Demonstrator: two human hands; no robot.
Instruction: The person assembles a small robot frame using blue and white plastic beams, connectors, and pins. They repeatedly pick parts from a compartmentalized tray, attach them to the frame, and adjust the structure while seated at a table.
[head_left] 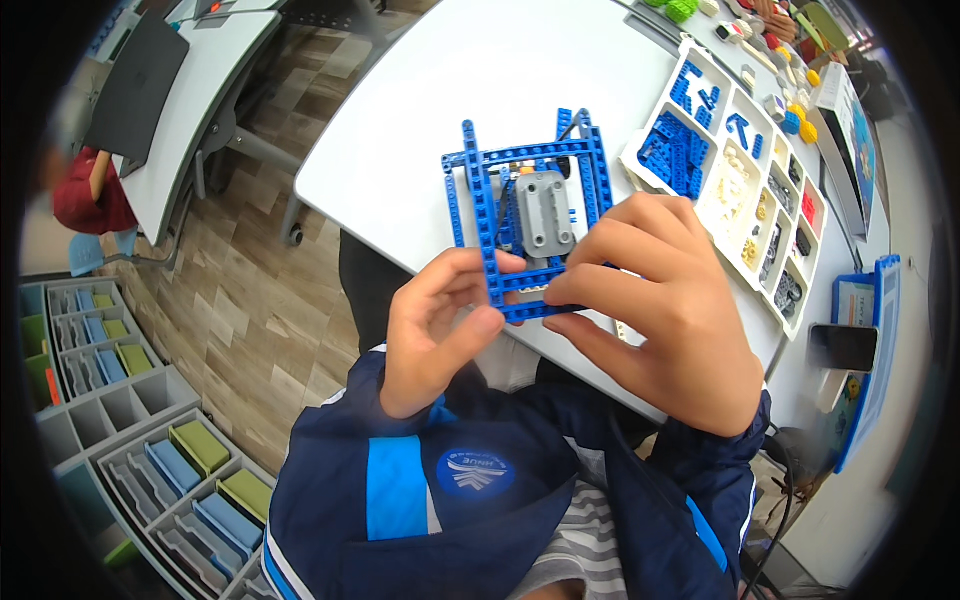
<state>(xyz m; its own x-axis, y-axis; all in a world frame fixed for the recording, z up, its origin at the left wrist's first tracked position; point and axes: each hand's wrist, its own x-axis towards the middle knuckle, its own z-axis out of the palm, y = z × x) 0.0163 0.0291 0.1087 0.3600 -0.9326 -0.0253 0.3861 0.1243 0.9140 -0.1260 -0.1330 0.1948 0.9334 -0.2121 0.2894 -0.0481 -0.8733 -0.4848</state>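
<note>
A model built of blue toy beams is in front of me near the table's front edge, with a grey motor block inside its frame. My left hand grips its near left corner, fingers behind the upright beam and thumb in front. On the near right side, my right hand pinches the end of the lowest blue crossbeam between thumb and fingers. Part of the frame's right side is hidden behind the right hand.
A white sorting tray of blue, white, grey and red pieces lies to the right on the white table. Beyond it are a box and loose coloured parts. A phone is at far right; drawer bins stand left. Another person sits at far left.
</note>
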